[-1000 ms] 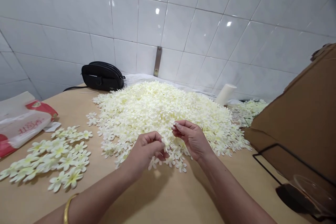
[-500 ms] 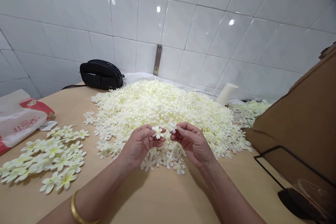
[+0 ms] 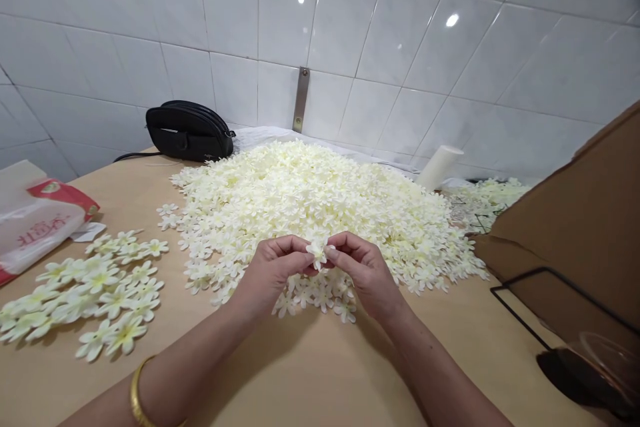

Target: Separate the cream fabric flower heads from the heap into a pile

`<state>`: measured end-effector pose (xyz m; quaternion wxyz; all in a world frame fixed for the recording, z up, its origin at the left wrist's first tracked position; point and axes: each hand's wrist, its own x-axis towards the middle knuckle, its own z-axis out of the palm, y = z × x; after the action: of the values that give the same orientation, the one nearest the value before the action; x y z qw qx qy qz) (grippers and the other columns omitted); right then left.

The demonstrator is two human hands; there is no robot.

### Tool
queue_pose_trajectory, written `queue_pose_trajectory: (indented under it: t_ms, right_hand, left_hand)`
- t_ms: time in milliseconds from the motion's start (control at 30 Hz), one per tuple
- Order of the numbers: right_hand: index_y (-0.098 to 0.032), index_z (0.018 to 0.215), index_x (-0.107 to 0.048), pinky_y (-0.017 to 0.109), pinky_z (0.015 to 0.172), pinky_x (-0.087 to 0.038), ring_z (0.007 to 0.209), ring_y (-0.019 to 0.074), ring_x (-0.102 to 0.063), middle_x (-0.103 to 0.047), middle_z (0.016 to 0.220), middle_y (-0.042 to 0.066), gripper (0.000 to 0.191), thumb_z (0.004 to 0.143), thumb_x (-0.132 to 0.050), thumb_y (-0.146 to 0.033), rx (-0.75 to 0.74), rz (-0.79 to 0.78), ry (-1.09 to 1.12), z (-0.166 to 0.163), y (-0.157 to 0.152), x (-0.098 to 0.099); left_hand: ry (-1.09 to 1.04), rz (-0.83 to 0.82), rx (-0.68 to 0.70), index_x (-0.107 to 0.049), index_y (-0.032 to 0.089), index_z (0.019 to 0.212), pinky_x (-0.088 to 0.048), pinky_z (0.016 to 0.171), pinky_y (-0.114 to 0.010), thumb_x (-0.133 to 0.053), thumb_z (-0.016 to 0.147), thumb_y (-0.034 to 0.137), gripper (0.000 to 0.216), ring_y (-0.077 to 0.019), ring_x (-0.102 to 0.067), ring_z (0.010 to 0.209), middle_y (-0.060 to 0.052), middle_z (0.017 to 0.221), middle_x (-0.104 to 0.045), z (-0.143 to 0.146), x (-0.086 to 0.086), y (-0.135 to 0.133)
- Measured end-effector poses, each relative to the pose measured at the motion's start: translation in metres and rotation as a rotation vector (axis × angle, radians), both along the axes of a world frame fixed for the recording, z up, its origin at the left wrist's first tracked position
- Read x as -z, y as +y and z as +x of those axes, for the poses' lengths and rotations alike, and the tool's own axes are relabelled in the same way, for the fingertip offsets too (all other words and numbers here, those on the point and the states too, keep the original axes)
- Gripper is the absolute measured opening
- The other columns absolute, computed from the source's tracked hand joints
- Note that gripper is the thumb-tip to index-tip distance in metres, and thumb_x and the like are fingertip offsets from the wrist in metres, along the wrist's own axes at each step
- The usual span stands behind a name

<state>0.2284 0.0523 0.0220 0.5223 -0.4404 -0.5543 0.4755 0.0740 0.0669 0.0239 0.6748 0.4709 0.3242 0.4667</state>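
While the left hand (image 3: 274, 271) and the right hand (image 3: 365, 273) meet over the desk (image 3: 310, 373), their fingertips are pinched together on a small creamy-white petalled flower (image 3: 319, 248), held up between them from either side; whether it is one blossom or two pressed together, I cannot tell. Behind it spreads a broad heap of loose creamy-white flowers (image 3: 300, 193) on the smooth tan desktop, with a few strays lying just off its left side. Nearer the left edge lies a separate patch of larger white flowers with yellow centres (image 3: 103, 278), and beside that a crumpled white-and-red plastic packet (image 3: 45, 230). A rounded black zipped bag (image 3: 190, 133) sits at the heap's far left, near the white tiled wall (image 3: 350, 27); at the back right shows a plain white cylinder (image 3: 440, 168). Further right are a brown cardboard box (image 3: 575, 213) and a thin black wire frame (image 3: 543, 271). A gold-coloured bangle (image 3: 135, 392) circles the left forearm
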Motion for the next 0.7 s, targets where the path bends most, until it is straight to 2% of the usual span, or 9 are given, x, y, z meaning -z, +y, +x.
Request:
queue_pose_trajectory:
  t_ms: [100,200,333,433,500,600,700]
  right_hand:
    - [-0.017,0.073,-0.057,0.023,0.057,-0.041,0.059,0.0101,-0.050,-0.054,0.063,-0.002,0.012,0.071,-0.060,-0.028,-0.008,0.003,-0.002,0.000,0.000,0.001]
    - [-0.017,0.074,-0.058,0.023,0.057,-0.040,0.060,0.0105,-0.050,-0.054,0.064,-0.002,0.007,0.073,-0.057,-0.024,0.033,0.060,-0.093,-0.003,-0.002,0.000]
    - [-0.017,0.074,-0.059,0.024,0.061,-0.041,0.065,0.0122,-0.052,-0.056,0.067,0.000,0.006,0.074,-0.053,-0.021,0.187,0.210,-0.303,-0.006,-0.005,0.000]
    - [-0.017,0.075,-0.056,0.025,0.062,-0.042,0.064,0.0125,-0.052,-0.055,0.067,-0.001,0.005,0.074,-0.052,-0.021,0.339,0.254,-0.319,-0.003,-0.002,0.002]
    - [-0.018,0.073,-0.053,0.025,0.062,-0.042,0.063,0.0127,-0.052,-0.055,0.067,-0.001,0.002,0.074,-0.053,-0.020,0.452,0.279,-0.320,0.001,0.002,0.003]
    - [-0.018,0.070,-0.052,0.026,0.063,-0.041,0.064,0.0130,-0.051,-0.054,0.066,-0.001,0.003,0.073,-0.052,-0.018,0.587,0.381,-0.422,0.006,0.008,0.008]
    - [-0.018,0.072,-0.054,0.028,0.067,-0.039,0.069,0.0143,-0.050,-0.054,0.070,0.001,0.009,0.075,-0.047,-0.014,0.617,0.522,-0.608,0.007,0.014,0.013]
  left_hand:
    - [0.061,0.036,0.014,-0.060,0.013,0.060,-0.046,0.067,-0.026,-0.062,0.065,0.016,0.006,-0.0112,-0.056,0.062,0.000,0.064,-0.057,0.000,-0.004,-0.003]
    - [0.112,0.036,-0.009,-0.060,0.013,0.060,-0.046,0.066,-0.026,-0.061,0.065,0.016,0.005,-0.0115,-0.056,0.061,0.000,0.062,-0.057,0.001,-0.005,-0.006]
    - [0.140,0.014,-0.059,-0.059,0.014,0.062,-0.046,0.065,-0.025,-0.060,0.065,0.017,0.005,-0.0116,-0.057,0.058,0.002,0.055,-0.055,0.000,-0.003,-0.004]
    - [0.073,0.000,-0.063,-0.057,0.014,0.061,-0.047,0.064,-0.026,-0.059,0.066,0.018,0.007,-0.0116,-0.058,0.058,0.002,0.055,-0.056,-0.001,-0.002,-0.002]
    - [0.025,-0.043,0.007,-0.055,0.014,0.059,-0.047,0.060,-0.026,-0.059,0.064,0.017,0.007,-0.0127,-0.058,0.056,0.002,0.052,-0.056,0.000,-0.002,-0.003]
    - [0.070,-0.151,0.239,-0.053,0.014,0.057,-0.045,0.050,-0.024,-0.058,0.059,0.014,0.005,-0.0141,-0.058,0.049,0.001,0.046,-0.057,0.006,-0.001,-0.009]
    - [0.158,-0.202,0.441,-0.052,0.014,0.055,-0.042,0.045,-0.022,-0.056,0.055,0.013,0.004,-0.0133,-0.057,0.043,0.001,0.042,-0.055,0.012,0.001,-0.017]
